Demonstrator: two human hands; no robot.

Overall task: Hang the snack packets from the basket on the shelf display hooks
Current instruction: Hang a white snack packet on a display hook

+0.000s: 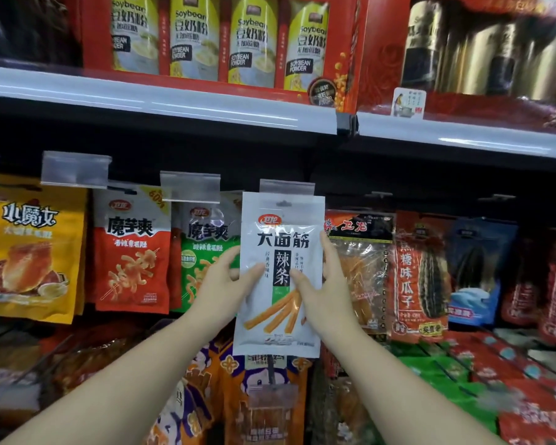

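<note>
- Scanning from the left of the frame, I see an orange snack bag [29,252] hanging at far left, then a red-and-white packet [132,248] and a green-and-white packet [206,248] under clear price tag holders [190,186].
- My left hand [225,284] sits left of centre, thumb on the front of the white snack packet [281,271] and fingers curled round its left edge, so it has a pinch hold.
- The white snack packet is at centre frame, upright, its punched top just below a clear tag holder [287,187]; whether the hole is over the hook I cannot tell.
- It looks light, thin, floppy and slick, so I judge a hold on both side edges at mid-height steadies it best.
- My right hand [325,290] grips the right edge the same way.
- Further right hang a red-topped packet [360,258] and a melon-seed bag [421,277].
</note>
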